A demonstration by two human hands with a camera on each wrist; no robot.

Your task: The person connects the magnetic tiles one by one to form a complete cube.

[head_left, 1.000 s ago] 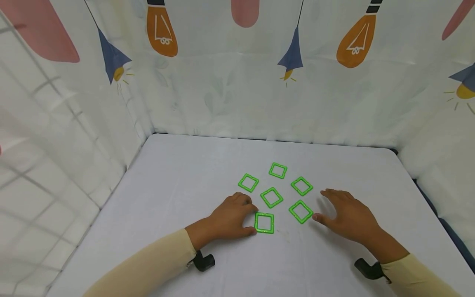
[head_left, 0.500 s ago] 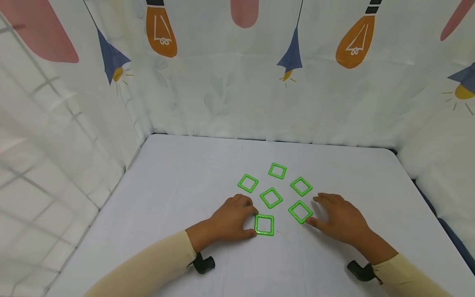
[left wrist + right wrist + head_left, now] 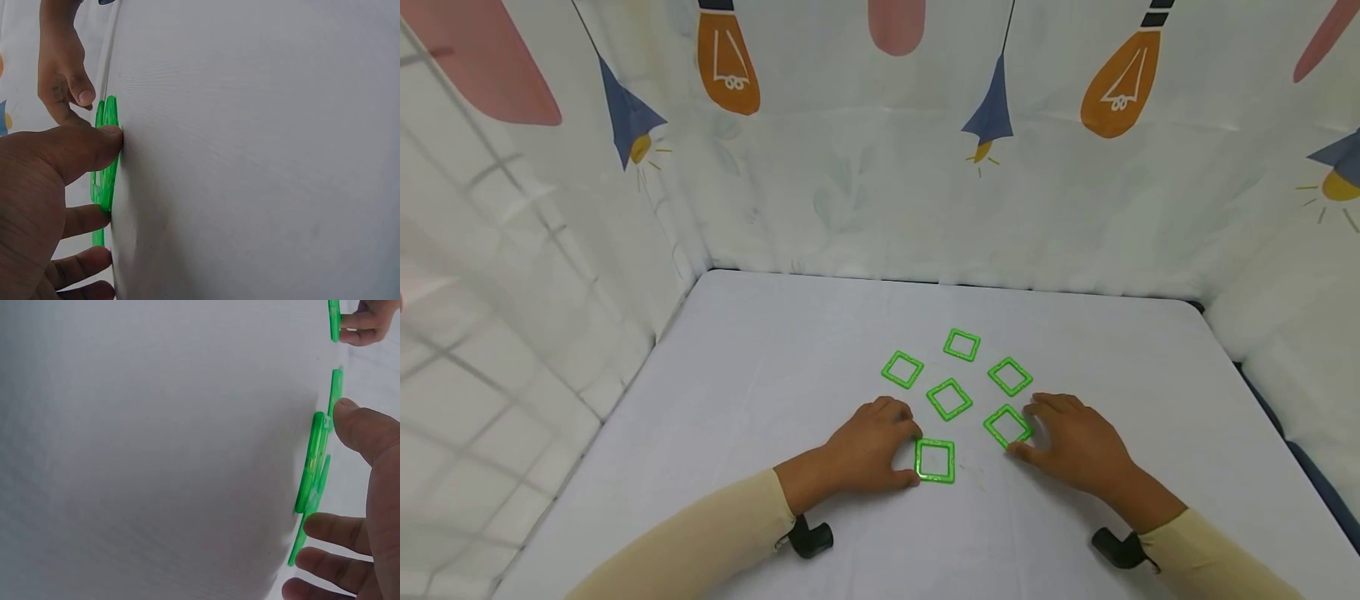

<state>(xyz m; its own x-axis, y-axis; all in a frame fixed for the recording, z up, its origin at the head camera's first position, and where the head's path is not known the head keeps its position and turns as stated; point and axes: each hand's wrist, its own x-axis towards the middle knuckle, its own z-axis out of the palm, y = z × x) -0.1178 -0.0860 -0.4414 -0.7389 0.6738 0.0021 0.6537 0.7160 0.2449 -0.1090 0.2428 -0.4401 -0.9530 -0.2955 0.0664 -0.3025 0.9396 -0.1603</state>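
Observation:
Nearest the front is a green square frame (image 3: 952, 461) of see-through plastic, lying flat. My left hand (image 3: 874, 447) pinches its left side, thumb at the near corner and index finger at the far one. In the left wrist view the thumb tip (image 3: 111, 134) presses on the green edge. Farther right lies a second green square frame (image 3: 996, 414), turned cornerwise. Around its right corner my right hand (image 3: 1075, 442) spreads thumb and fingers, the thumb tip overlapping the near corner. The right wrist view shows thumb and fingertips on either side of the green edge (image 3: 310, 465).
Beyond the hands lie several more green square frames: a middle one (image 3: 940, 386), a left one (image 3: 895, 380), a back one (image 3: 958, 356) and a right one (image 3: 1000, 384). A white cloth covers the table (image 3: 790, 333). A printed curtain (image 3: 865, 200) stands behind it.
My right hand has moved left, bringing its thumb and fingers around the right-hand frame. My left hand has drawn the near frame slightly toward the front. The other frames stay put.

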